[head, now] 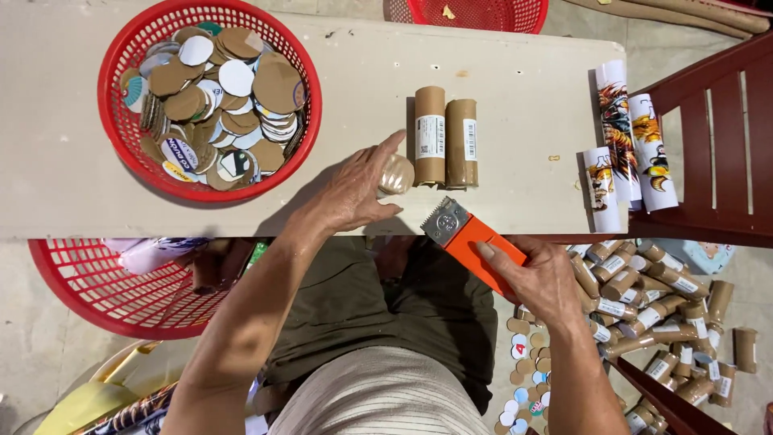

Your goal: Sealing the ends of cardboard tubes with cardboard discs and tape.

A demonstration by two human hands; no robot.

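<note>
Left hand (354, 189) rests on the table (64, 193), fingers curled over a brown tape-wrapped tube end-on (395, 174), thumb underneath. That tube sits just left of two upright-lying cardboard tubes (445, 137), touching or nearly touching the nearer one. Right hand (541, 278) grips an orange tape dispenser (471, 242) at the table's near edge, toothed metal blade pointing up-left toward the left hand.

Risks, as I judge them:
- Blade teeth are near the left thumb; a slip of the right hand could nick it.
- The wrapped tube is round and lightly held; it could roll into the two tubes and knock them.
- Printed paper rolls (632, 149) lie at the table's right edge, partly overhanging; a bump could drop them.

Hard to read:
- Can't tell if a tape strip runs between dispenser and tube.
- Left palm hides most of the wrapped tube.
- Red basket of card discs (209, 101) is piled, lower layers hidden.
- Second red basket (105, 290) under the table is cut off by the table edge.
- Tube pile on the floor (660, 314) is partly hidden by the right arm.
</note>
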